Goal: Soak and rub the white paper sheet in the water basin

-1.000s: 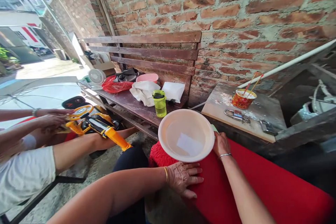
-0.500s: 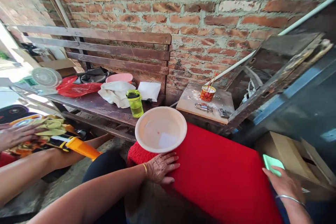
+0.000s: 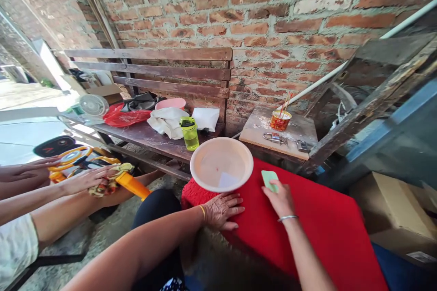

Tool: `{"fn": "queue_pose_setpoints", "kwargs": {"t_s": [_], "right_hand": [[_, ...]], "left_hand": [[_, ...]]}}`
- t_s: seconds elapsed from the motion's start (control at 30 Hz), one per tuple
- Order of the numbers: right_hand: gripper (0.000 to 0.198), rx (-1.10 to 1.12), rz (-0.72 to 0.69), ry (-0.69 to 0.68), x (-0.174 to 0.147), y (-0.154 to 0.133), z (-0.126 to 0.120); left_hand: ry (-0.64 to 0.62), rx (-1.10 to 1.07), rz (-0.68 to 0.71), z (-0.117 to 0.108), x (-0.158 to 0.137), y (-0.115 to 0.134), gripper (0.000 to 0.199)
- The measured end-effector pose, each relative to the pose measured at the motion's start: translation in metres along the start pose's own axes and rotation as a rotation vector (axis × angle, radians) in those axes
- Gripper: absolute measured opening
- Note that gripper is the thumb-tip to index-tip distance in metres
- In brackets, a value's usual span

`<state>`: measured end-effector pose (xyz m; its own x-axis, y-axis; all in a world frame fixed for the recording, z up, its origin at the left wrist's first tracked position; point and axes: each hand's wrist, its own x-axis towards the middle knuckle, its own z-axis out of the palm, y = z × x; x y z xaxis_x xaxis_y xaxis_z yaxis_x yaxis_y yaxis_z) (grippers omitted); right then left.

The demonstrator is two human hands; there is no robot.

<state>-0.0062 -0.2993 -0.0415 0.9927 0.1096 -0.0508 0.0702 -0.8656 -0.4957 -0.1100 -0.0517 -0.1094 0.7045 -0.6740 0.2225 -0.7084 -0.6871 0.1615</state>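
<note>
My left hand [image 3: 223,211] lies flat with fingers spread on the red cloth [image 3: 317,232], just in front of a cream plastic basin [image 3: 246,177]. Clear water seems to stand in the basin, with a pale patch at its bottom. My right hand [image 3: 282,198], with a silver bangle on the wrist, grips a light green rounded block [image 3: 269,180] over the cloth, right of the basin. Whether the block is soap or something else, I cannot tell. Behind the basin a yellow-green water bottle [image 3: 190,134] stands upright on the wooden bench [image 3: 164,143].
Padlocks [image 3: 275,137] and a red-gold tub [image 3: 280,121] with sticks rest on a small wooden stand [image 3: 256,136]. The bench also bears a white cloth [image 3: 167,122] and a red bag [image 3: 124,117]. At left, another person's hands [image 3: 85,179] touch a yellow-black object. A cardboard box [image 3: 396,209] sits right.
My right hand has swung left from beside the cardboard box to over the red cloth, carrying the green block. My left hand stays by the basin. The view has shifted left.
</note>
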Motion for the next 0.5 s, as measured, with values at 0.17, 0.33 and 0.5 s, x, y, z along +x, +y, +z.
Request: {"fn": "queue_pose_setpoints", "kwargs": {"t_s": [0.17,0.33,0.5], "right_hand": [[0.035,-0.036,-0.057,-0.026,-0.007,-0.047,0.032],[0.036,-0.104,0.084,0.013,-0.018,0.031,-0.006],[0.036,-0.126,0.397,0.177,-0.051,0.143,-0.081]], "left_hand": [[-0.02,-0.011,-0.02,-0.006,-0.003,0.0,0.061],[-0.02,-0.005,-0.008,-0.012,-0.004,-0.003,0.058],[0.164,0.094,0.08,-0.01,-0.01,-0.007,0.057]]}}
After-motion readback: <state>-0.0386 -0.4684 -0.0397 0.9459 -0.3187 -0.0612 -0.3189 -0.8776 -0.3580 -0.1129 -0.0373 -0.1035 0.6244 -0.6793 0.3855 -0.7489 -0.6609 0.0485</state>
